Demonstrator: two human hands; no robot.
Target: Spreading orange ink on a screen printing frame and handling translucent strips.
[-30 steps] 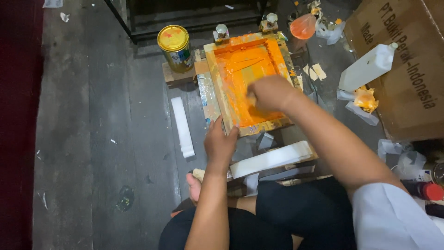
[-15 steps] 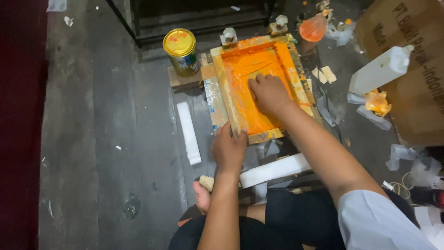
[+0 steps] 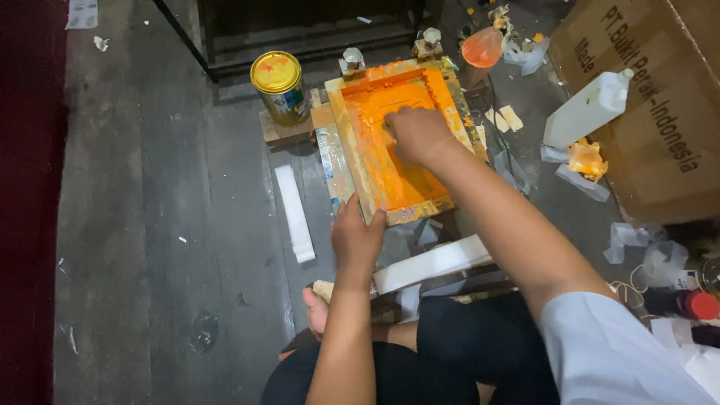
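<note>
Head view: screen-printing frame [image 3: 352, 154] coated in orange ink lies at upper centre of the frame, on a dark floor [image 3: 150, 225]. Right hand [image 3: 416, 133] presses down inside it, fingers curled; whether they grip anything cannot be told. Left hand [image 3: 358, 236] clamps the frame's near edge, fingers spread flat. Yellow-lidded tin [image 3: 279, 86] stands just left.

Yellow-lidded tin [image 3: 279, 86], white bottle [image 3: 587, 111]
</note>
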